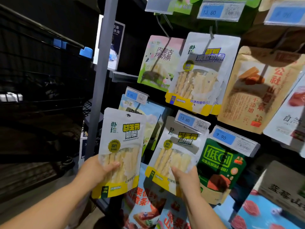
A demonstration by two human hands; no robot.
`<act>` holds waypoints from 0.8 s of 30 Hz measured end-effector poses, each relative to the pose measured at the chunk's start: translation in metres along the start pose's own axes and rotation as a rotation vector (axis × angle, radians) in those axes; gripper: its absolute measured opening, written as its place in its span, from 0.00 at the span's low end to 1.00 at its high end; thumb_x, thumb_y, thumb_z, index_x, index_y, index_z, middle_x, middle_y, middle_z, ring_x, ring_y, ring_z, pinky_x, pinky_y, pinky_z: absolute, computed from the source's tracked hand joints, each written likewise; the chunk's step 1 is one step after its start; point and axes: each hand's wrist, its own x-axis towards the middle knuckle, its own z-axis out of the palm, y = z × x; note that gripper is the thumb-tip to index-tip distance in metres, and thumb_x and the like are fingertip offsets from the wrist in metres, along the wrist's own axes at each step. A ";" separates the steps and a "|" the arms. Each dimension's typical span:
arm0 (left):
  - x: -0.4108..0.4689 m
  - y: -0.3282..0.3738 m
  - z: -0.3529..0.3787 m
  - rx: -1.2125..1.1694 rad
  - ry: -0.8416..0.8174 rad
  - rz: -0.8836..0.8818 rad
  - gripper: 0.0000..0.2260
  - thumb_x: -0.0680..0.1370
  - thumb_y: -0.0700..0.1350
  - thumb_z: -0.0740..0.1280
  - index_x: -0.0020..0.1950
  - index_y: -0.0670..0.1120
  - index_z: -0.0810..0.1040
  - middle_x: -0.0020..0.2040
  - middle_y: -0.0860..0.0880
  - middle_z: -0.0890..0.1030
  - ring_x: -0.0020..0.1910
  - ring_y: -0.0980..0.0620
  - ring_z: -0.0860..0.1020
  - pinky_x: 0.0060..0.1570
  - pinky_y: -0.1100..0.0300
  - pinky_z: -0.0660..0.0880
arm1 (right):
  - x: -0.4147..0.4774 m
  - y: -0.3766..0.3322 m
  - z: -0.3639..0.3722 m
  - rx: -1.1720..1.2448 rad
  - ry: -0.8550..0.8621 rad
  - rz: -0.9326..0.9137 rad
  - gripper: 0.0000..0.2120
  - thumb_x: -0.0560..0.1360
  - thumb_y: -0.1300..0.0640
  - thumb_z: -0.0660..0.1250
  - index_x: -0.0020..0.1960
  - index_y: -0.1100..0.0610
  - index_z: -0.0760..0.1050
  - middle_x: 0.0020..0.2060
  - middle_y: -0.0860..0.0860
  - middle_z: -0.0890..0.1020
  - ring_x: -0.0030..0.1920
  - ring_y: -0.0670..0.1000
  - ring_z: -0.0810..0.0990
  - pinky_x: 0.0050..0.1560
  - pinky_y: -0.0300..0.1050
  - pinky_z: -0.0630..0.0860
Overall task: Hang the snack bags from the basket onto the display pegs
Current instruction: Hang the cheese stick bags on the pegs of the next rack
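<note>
My left hand (100, 167) grips a white and yellow snack bag (122, 146) by its lower left side, holding it upright in front of the display's left edge. My right hand (186, 177) holds the lower part of a matching snack bag (178, 151), which leans left under the 13.80 price tag (191, 122) of a peg. Whether this second bag hangs on the peg cannot be told. The basket is out of view.
Other bags hang on pegs: a green and pink one (158, 63), a white and yellow one (203, 75), a brown one (257, 90), a green one (219, 167). A grey upright post (102, 76) bounds the display's left side. Dark wire shelving (41, 80) stands left.
</note>
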 end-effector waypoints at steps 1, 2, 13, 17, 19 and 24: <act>0.000 0.001 0.001 -0.002 -0.005 0.001 0.13 0.73 0.54 0.74 0.54 0.49 0.81 0.46 0.49 0.82 0.48 0.47 0.79 0.45 0.57 0.73 | 0.007 0.002 0.001 -0.017 0.010 0.014 0.44 0.73 0.54 0.76 0.79 0.59 0.54 0.74 0.57 0.67 0.73 0.59 0.67 0.72 0.58 0.66; 0.000 0.001 0.002 -0.009 -0.009 0.001 0.13 0.73 0.53 0.74 0.54 0.49 0.81 0.47 0.48 0.83 0.48 0.47 0.80 0.46 0.57 0.73 | 0.013 0.004 0.002 -0.036 0.021 0.023 0.45 0.73 0.53 0.76 0.79 0.59 0.53 0.75 0.57 0.66 0.73 0.60 0.66 0.72 0.59 0.66; 0.002 0.013 0.018 -0.079 -0.126 0.018 0.10 0.73 0.50 0.75 0.51 0.50 0.79 0.46 0.49 0.80 0.47 0.50 0.77 0.44 0.59 0.69 | 0.026 0.018 -0.004 -0.180 0.094 0.095 0.23 0.76 0.49 0.71 0.66 0.59 0.71 0.55 0.55 0.81 0.54 0.58 0.79 0.58 0.57 0.77; 0.005 0.010 0.023 -0.131 -0.233 0.008 0.10 0.72 0.51 0.76 0.49 0.50 0.81 0.46 0.51 0.84 0.49 0.49 0.81 0.48 0.58 0.75 | 0.006 0.007 -0.015 -0.206 0.211 0.032 0.21 0.77 0.52 0.70 0.65 0.59 0.68 0.54 0.51 0.74 0.52 0.52 0.74 0.51 0.45 0.70; 0.006 0.008 0.026 -0.153 -0.281 0.012 0.09 0.70 0.52 0.76 0.48 0.52 0.81 0.44 0.53 0.84 0.47 0.51 0.82 0.48 0.58 0.75 | -0.008 0.005 -0.015 -0.220 0.256 -0.082 0.20 0.77 0.53 0.71 0.64 0.58 0.69 0.56 0.52 0.74 0.55 0.51 0.73 0.53 0.44 0.68; 0.009 0.007 0.035 -0.177 -0.328 0.003 0.14 0.67 0.55 0.77 0.50 0.52 0.82 0.45 0.54 0.85 0.48 0.52 0.83 0.55 0.55 0.77 | -0.031 0.003 -0.008 -0.211 0.251 -0.186 0.15 0.77 0.53 0.70 0.61 0.52 0.69 0.58 0.49 0.71 0.58 0.49 0.72 0.61 0.48 0.71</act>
